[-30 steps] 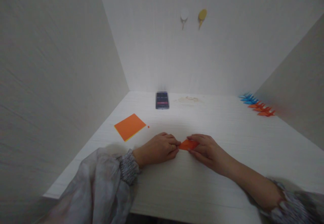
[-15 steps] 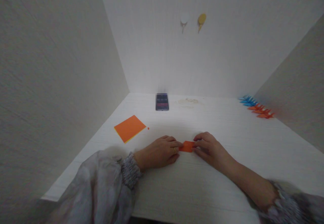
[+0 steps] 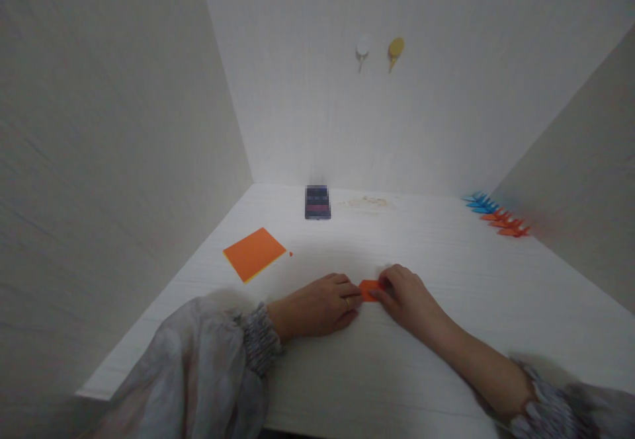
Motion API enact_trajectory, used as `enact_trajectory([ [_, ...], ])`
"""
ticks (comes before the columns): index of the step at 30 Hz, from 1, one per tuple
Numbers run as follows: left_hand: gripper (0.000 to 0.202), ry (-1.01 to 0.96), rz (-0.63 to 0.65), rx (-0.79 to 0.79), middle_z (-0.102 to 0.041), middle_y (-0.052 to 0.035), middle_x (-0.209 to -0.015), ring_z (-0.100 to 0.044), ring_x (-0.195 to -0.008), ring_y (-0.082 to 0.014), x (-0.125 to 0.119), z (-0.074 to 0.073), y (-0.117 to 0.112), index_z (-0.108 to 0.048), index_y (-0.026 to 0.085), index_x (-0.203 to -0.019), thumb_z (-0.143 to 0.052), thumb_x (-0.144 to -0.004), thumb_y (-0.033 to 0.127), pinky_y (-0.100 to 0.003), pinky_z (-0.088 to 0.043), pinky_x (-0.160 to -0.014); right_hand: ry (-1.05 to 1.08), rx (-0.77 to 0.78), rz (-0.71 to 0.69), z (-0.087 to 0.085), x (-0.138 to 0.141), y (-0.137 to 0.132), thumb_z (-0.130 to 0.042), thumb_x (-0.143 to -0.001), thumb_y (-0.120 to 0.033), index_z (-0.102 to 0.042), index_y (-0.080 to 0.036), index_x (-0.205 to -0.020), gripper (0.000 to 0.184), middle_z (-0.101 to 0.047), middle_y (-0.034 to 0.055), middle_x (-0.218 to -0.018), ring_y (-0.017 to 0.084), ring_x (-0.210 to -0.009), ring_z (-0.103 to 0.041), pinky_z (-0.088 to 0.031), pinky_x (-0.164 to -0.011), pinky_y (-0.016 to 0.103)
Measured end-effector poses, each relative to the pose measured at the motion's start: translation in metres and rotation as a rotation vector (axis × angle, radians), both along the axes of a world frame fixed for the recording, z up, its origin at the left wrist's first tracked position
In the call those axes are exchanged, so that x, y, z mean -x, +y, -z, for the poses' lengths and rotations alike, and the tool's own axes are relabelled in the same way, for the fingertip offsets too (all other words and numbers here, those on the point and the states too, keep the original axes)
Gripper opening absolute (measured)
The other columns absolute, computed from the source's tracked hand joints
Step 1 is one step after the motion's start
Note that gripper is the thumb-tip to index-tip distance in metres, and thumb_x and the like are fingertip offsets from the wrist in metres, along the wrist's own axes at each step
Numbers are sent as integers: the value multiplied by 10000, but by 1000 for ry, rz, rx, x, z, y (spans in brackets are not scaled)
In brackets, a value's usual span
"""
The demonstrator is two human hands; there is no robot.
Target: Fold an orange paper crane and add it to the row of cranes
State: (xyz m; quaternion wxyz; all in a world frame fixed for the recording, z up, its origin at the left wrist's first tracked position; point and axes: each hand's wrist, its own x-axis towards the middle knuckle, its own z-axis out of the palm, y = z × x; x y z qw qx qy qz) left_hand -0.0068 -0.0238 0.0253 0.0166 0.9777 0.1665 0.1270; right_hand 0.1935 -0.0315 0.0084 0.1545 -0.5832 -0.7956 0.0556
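A small folded piece of orange paper (image 3: pixel 368 291) lies on the white table between my hands. The fingertips of my left hand (image 3: pixel 325 303) hold its left end down, and a ring shows on one finger. At its right end my right hand (image 3: pixel 403 293) pinches the paper between thumb and fingers. Parts of both ends are hidden under the fingers. To the left lies a stack of orange paper sheets (image 3: pixel 254 254) with a yellow edge showing, and a tiny orange scrap (image 3: pixel 291 254) is beside its right corner.
A dark, blurred-out rectangular object (image 3: pixel 317 202) lies near the back wall. Several blue folded paper pieces (image 3: pixel 480 202) and orange folded paper pieces (image 3: pixel 506 222) stand in a row at the right wall. A white hook (image 3: pixel 362 47) and a yellow hook (image 3: pixel 396 47) are on the back wall.
My left hand has slid slightly right over the paper's left end. My right thumb has come onto the paper, and the right fingers have curled in. Less of the paper shows.
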Motion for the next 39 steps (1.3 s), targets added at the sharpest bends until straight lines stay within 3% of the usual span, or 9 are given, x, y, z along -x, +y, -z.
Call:
enact_trajectory([
  [11, 208, -47, -16, 70, -574, -67, -1034, -478, -928, -180, -2, 2, -1, -568, 135, -936, -413, -833, 228, -312, -365, -873, -51, 170, 69, -12, 10, 4, -522, -738, -217, -552, -156, -735, 68, -621, 81, -723, 202, -673, -575, -373, -593, 280],
  [16, 228, -41, -11, 65, -568, -79, -1058, -472, -939, -192, -3, 3, -1, -569, 121, -943, -420, -829, 249, -317, -358, -887, 18, 191, 81, -12, 13, 0, -497, -745, -173, -525, -141, -934, 194, -626, 92, -830, 198, -748, -592, -394, -638, 273],
  [24, 224, -56, -7, 67, -591, -101, -986, -479, -892, -179, -4, -1, -6, -568, 96, -952, -419, -825, 206, -279, -388, -854, -47, 207, 90, -9, 7, 5, -535, -735, -258, -540, -149, -752, 110, -577, 87, -789, 191, -702, -555, -388, -601, 271],
  [29, 217, -76, 12, 74, -591, -103, -976, -498, -888, -176, -6, 2, -7, -576, 108, -932, -405, -830, 193, -289, -387, -858, -30, 243, 86, -14, 14, 7, -531, -698, -166, -506, -153, -715, 33, -581, 75, -749, 176, -661, -537, -359, -564, 257],
  [32, 215, -150, -1, 146, -592, -86, -984, -505, -909, -165, -4, 4, -7, -579, 127, -927, -393, -829, 172, -276, -396, -855, 75, 271, 52, -16, 22, 10, -521, -667, -102, -480, -166, -724, 94, -578, 31, -681, 154, -632, -527, -349, -548, 237],
  [36, 190, -270, -129, 292, -587, -48, -929, -532, -859, -131, 2, 6, -2, -583, 157, -858, -396, -829, 176, -246, -420, -802, 272, 240, -53, -13, 32, 18, -494, -649, -49, -467, -178, -765, 176, -562, -5, -688, 129, -628, -518, -370, -551, 220],
  [39, 106, -392, -436, 341, -560, -38, -860, -531, -795, -137, 7, 7, 6, -567, 152, -815, -476, -769, 179, -266, -442, -735, 418, 257, -159, -8, 36, 25, -482, -655, -30, -476, -184, -870, 265, -546, -17, -712, 119, -649, -526, -402, -578, 219],
])
